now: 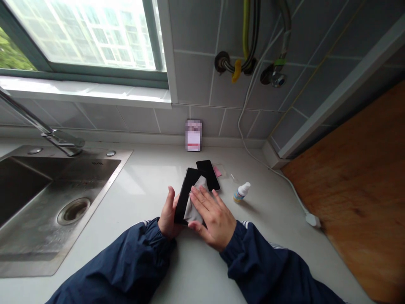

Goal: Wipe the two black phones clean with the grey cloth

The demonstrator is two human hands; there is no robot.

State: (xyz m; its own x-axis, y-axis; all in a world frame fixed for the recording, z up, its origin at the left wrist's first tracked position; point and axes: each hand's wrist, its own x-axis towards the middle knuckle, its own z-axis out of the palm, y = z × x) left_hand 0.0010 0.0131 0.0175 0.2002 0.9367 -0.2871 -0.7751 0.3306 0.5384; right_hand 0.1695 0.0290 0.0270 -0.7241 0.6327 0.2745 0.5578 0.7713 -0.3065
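My left hand [168,215] grips a black smartphone [182,202] by its left side and from beneath, tilted above the counter. Across its dark face lies a grey cleaning cloth [192,213], which my right hand [215,217] presses down with nearly straight fingers, thumb spread at the lower edge. Just behind, a second black phone [209,174] lies flat on the counter, partly covered by the held one. To the right of my right hand stands a small white-capped spray bottle [241,192].
A pink piece [217,171] and clear packaging lie beside the flat phone. Another phone [193,136], its screen blurred, leans on the wall. The steel sink [125,162] and faucet [63,142] are left; a white cable [272,169] and wooden board [348,185] are right.
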